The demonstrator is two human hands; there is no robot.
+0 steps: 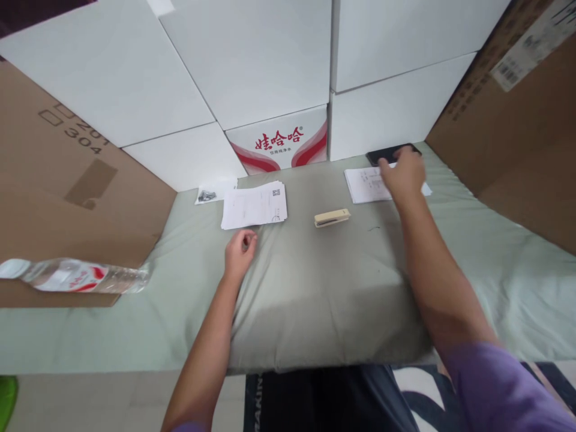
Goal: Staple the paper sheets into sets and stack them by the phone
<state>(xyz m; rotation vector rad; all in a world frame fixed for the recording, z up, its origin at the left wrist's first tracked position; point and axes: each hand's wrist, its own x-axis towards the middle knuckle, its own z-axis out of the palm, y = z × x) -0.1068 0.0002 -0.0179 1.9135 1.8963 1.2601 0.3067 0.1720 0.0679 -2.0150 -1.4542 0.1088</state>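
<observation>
My left hand [242, 252] rests on the green cloth just below a stack of printed papers [254, 206]. Its fingers are curled loosely inward, with nothing visible in them. At the right, my right hand [405, 175] hovers over or touches a second paper stack [365, 184], beside a black phone-like object [380, 157]. The thumb and forefinger of that hand are apart, and it covers part of both things. Between the two stacks lies a cream stapler [332, 218], touched by neither hand.
A clear water bottle [85, 276] stands at the left before a brown carton [76, 174]. White boxes [279, 141] wall off the back. Another brown carton [517, 132] bounds the right. A small packet [209, 194] lies behind the left stack, on the cloth-covered surface [310, 300].
</observation>
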